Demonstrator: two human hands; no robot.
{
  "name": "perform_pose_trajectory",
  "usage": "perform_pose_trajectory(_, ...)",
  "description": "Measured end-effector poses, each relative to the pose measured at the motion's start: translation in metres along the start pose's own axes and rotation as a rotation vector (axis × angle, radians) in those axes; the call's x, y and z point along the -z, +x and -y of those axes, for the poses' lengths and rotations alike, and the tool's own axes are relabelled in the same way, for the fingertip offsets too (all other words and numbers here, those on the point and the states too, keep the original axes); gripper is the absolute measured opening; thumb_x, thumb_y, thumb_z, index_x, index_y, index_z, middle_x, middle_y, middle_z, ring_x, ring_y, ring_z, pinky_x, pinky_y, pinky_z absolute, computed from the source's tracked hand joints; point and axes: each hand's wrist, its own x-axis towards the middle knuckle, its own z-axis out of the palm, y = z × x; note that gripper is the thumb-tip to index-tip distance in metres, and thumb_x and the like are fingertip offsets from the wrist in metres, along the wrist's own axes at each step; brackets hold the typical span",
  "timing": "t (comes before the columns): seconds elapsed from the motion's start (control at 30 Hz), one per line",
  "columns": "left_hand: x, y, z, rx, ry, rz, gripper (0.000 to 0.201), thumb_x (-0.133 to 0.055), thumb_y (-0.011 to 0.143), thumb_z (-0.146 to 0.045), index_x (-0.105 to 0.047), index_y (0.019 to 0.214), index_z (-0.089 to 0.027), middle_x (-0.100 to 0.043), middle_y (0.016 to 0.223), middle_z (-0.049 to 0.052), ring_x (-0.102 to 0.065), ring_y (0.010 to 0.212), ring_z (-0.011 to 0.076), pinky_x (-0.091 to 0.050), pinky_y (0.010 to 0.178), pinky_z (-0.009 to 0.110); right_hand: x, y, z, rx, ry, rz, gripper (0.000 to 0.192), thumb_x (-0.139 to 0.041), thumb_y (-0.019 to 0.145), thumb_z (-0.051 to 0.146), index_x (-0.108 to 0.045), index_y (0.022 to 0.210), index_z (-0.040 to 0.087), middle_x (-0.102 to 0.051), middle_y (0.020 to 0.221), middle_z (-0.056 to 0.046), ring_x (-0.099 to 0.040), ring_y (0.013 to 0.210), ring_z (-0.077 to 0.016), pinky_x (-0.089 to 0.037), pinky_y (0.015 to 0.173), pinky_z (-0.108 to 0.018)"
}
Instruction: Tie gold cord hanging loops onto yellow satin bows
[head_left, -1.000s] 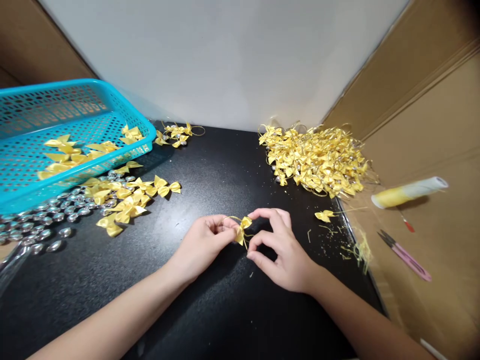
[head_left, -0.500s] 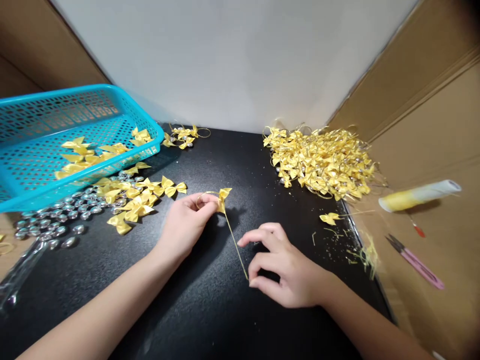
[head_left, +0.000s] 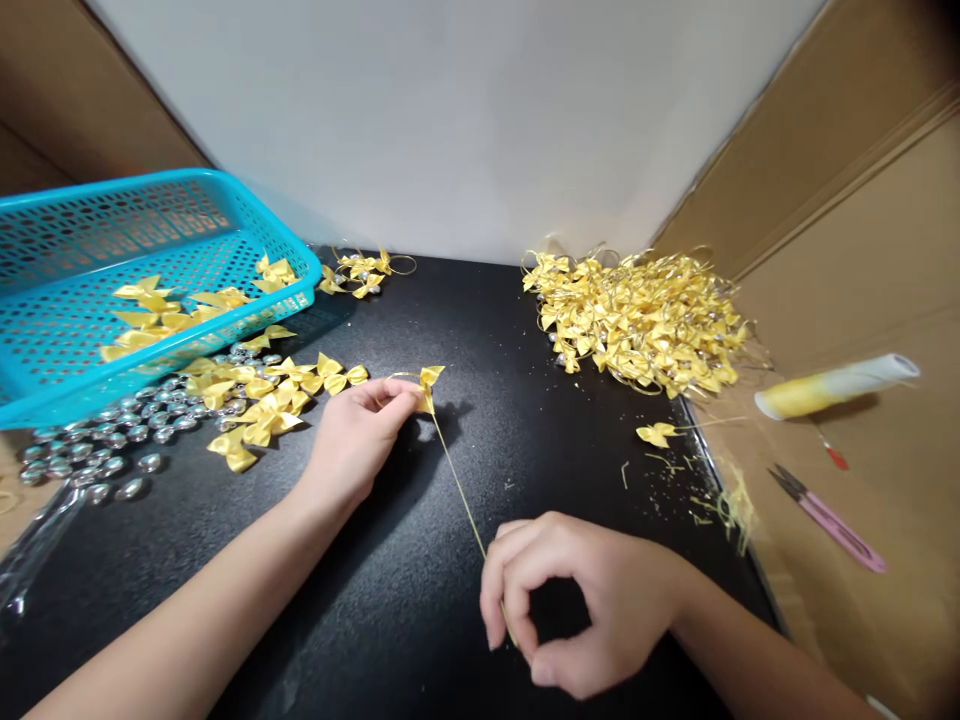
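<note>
My left hand (head_left: 364, 425) pinches a yellow satin ribbon bow (head_left: 427, 385) above the black tabletop, thumb against fingers. A thin gold cord loop shows behind those fingertips. From the bow, a straight length of gold cord (head_left: 459, 478) slants down toward me, drawn taut. My right hand (head_left: 581, 600) is closed at the cord's lower end, its fingers curled into a ring with the thumb; the exact grip point is partly hidden. To the left of my left hand lie loose yellow bows (head_left: 274, 410) and several silver beads (head_left: 142, 415).
A blue plastic basket (head_left: 304, 290) with bows stands at left. A large heap of corded bows (head_left: 645, 320) lies at back right, a smaller cluster (head_left: 364, 270) at back. Pink-handled snips (head_left: 840, 530), a cord spool (head_left: 836, 385) and cord scraps (head_left: 739, 510) lie right.
My right hand has moved down toward me and curled its fingers in more, pulling the cord longer. My left hand with the bow has shifted slightly left.
</note>
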Motion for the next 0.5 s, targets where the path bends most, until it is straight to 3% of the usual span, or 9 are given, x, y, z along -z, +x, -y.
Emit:
perform_pose_trajectory(0.13,0.000,-0.003,0.000,-0.034,0.059,0.021,0.012,-0.064,0.063,-0.028,-0.067,0.065,-0.016,-0.060,0.056,-0.003,-0.042,0.046,0.0080,-0.029,0.047,0.023,0.010,0.002,0.002,0.008,0.241,0.077,0.026,-0.068,0.078,0.033,-0.054,0.063,0.018,-0.061,0.073,-0.001,-0.059,0.072,-0.0121,-0.048,0.078,-0.030)
perform_pose_trajectory(0.3,0.001,-0.005,0.001,-0.071,0.078,0.066,0.011,-0.064,0.066,-0.027,-0.067,0.068,-0.017,-0.065,0.065,-0.001,-0.050,0.053,0.0103,-0.032,0.049,0.022,0.013,0.002,0.004,-0.012,0.444,0.041,0.038,-0.075,0.073,0.046,-0.055,0.059,0.017,-0.058,0.065,0.000,-0.054,0.063,-0.0110,-0.046,0.069,-0.028)
perform_pose_trajectory(0.5,-0.003,-0.012,0.004,-0.012,-0.016,0.299,0.016,-0.064,0.074,-0.033,-0.063,0.074,-0.017,-0.053,0.054,-0.006,-0.041,0.047,0.0075,-0.032,0.046,0.019,0.013,0.000,0.001,0.117,0.752,-0.272,0.031,-0.071,0.076,0.035,-0.052,0.058,0.018,-0.050,0.057,0.003,-0.047,0.056,-0.0091,-0.041,0.064,-0.025)
